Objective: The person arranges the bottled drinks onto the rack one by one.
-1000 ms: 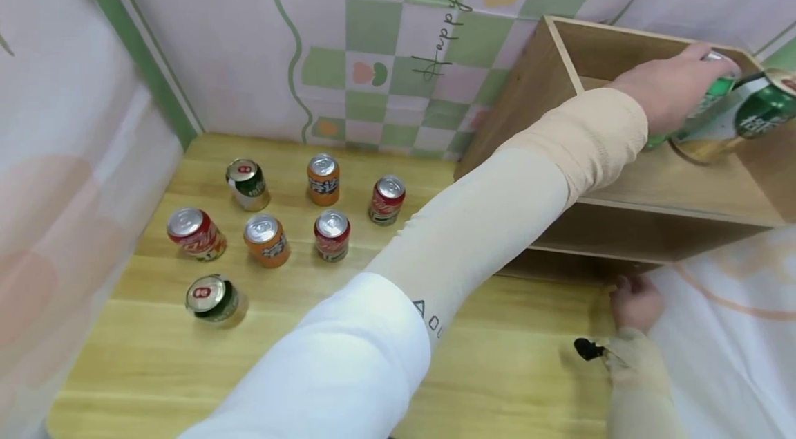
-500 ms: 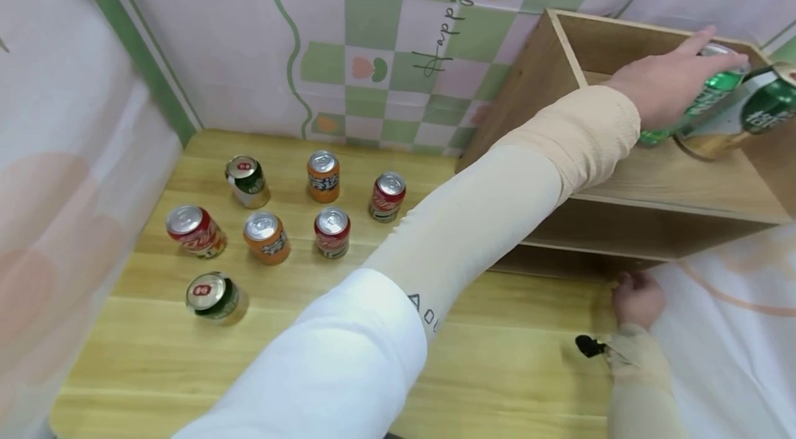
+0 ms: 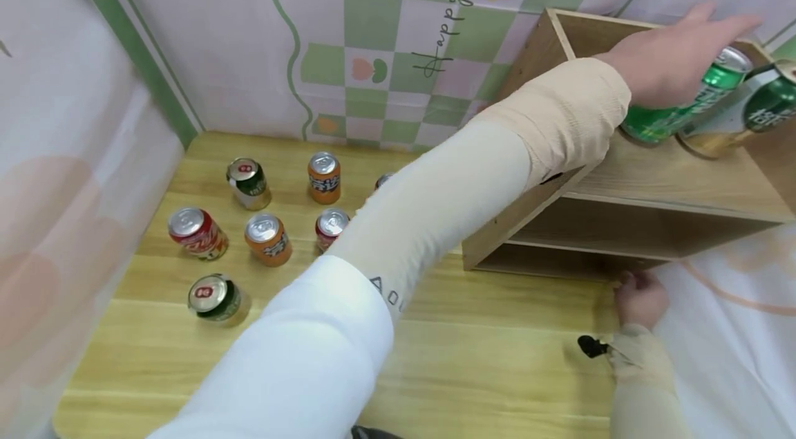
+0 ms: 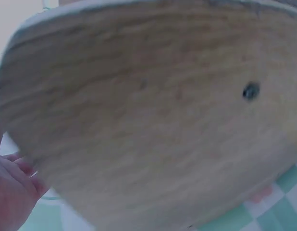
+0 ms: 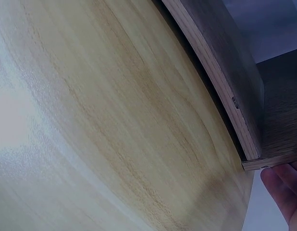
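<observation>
In the head view my left hand [image 3: 668,62] is over the upper shelf of a wooden shelf unit [image 3: 703,180], its thumb and fingers spread. It overlaps a green can [image 3: 724,79] that stands there. Close beside that can stands a white, green and gold can [image 3: 768,107]. The left wrist view shows part of the left hand [image 4: 16,192] past the unit's side panel [image 4: 153,110], without a can. My right hand [image 3: 640,299] grips the unit's lower front corner; in the right wrist view its fingers [image 5: 283,187] are at the panel's end.
Several small cans stand at the left of the wooden table [image 3: 485,356]: orange cans [image 3: 325,180], red cans [image 3: 197,235] and green-and-gold cans [image 3: 214,299]. My left sleeve [image 3: 298,349] crosses above the table and partly covers two red cans. A patterned cloth [image 3: 373,24] hangs behind.
My left hand has let go of the green can and moved up and left, its fingers spreading. The can stays on the upper shelf. My right hand stays at the corner.
</observation>
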Motion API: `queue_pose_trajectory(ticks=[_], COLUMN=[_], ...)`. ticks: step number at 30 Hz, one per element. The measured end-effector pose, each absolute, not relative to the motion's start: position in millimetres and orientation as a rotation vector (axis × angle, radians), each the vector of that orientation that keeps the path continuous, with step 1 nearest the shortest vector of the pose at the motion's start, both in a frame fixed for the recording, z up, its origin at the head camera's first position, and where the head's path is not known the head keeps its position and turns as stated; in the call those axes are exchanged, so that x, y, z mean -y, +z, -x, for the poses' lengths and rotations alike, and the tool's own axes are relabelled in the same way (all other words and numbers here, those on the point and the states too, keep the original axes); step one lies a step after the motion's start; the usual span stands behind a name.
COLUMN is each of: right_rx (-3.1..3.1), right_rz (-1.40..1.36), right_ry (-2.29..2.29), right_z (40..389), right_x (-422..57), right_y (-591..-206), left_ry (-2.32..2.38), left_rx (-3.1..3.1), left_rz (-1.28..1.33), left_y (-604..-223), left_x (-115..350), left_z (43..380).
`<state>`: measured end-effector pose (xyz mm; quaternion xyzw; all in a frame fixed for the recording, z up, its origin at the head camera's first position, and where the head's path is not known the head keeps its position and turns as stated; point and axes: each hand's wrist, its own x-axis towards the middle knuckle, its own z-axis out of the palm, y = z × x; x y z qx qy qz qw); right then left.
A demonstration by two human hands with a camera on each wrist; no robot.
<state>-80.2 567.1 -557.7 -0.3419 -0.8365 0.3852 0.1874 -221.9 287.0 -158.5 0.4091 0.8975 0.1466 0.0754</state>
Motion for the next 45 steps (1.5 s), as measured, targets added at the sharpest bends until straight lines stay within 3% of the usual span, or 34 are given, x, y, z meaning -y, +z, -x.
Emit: queue_pose_trajectory(ticks=[16,27,39,45], right_rx=[2.344,2.378,2.391,2.379], right_rz=[0.950,0.982,1.005,1.002], right_ry=[1.078,0.954,0.871,0.873], right_z=[85,82,83,82], right_x=[-556,-561,-555,-550], right_y=[-560,-563,-567,-567], left_ry=[0.319,0.301,0.467,0.598], left_rx=[-2.772,-2.620,-2.385,-2.407], left_rz=[-1.528,-1.742,-1.862,-1.794], left_y=[-132,-152,-177,-198], left_x=[-188,-141,-54,-6], left_z=[224,228,192,183])
